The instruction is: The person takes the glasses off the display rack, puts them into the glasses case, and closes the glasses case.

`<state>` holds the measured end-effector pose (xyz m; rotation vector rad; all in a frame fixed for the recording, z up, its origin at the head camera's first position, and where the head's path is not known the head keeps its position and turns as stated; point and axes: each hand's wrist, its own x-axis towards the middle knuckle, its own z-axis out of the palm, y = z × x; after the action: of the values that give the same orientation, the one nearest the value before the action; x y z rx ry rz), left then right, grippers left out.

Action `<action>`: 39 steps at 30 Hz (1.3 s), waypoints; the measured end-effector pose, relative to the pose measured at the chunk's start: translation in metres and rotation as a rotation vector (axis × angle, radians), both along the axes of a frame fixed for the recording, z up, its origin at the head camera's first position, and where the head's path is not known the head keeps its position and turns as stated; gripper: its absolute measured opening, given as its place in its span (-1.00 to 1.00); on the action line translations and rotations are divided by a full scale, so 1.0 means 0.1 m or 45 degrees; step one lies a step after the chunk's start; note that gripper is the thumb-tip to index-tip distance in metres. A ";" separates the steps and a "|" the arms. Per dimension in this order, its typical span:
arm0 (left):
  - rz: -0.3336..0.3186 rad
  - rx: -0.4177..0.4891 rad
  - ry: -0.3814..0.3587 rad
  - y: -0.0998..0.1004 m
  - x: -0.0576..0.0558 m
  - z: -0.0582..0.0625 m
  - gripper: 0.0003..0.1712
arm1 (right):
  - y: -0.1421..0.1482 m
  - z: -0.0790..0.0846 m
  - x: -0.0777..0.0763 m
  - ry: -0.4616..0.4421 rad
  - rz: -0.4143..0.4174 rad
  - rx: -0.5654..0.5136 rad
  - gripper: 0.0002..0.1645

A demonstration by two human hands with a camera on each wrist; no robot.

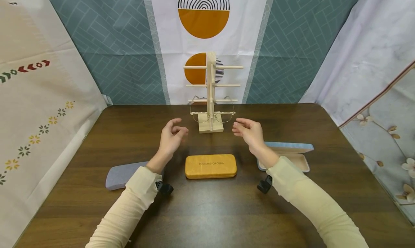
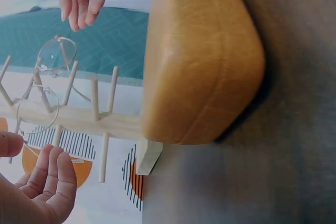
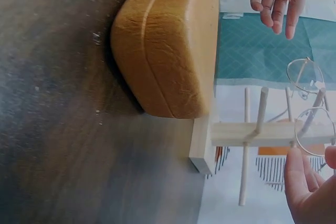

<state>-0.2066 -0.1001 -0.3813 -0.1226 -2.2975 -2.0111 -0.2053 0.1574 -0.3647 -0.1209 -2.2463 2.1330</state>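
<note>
Thin wire-rimmed glasses (image 1: 227,113) rest on the lowest pegs of a pale wooden display stand (image 1: 211,75), lenses facing me. To their left my left hand (image 1: 172,138) hovers, fingers loosely bent and holding nothing. My right hand (image 1: 251,132) is on the other side, its fingertips close to the right lens in the head view. Both wrist views show the thin round rims between the two hands, and no fingers curl round them. Nearer to me, a yellow hard glasses case (image 1: 210,166) lies closed on the table, below and between the hands.
A closed grey-blue case (image 1: 121,174) lies at the left, partly behind my left forearm. At the right, a light blue case (image 1: 289,146) stands open, partly covered by my right arm. The brown wooden table (image 1: 207,219) ends at hanging patterned cloths (image 1: 123,61) behind.
</note>
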 end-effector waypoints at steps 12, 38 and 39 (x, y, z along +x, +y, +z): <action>0.035 0.068 0.022 0.04 -0.12 0.10 -0.56 | -0.02 0.08 -0.11 0.039 -0.037 -0.053 -0.64; 0.055 0.193 -0.041 0.18 -0.37 0.24 -0.59 | -0.07 0.20 -0.24 0.035 -0.058 0.010 -0.65; 0.055 0.196 -0.046 0.18 -0.37 0.24 -0.59 | -0.07 0.21 -0.24 0.033 -0.057 0.012 -0.65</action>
<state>-0.2441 -0.0824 -0.3573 -0.0267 -2.1356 -2.1758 -0.2289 0.1503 -0.3442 -0.1408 -2.2170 2.0894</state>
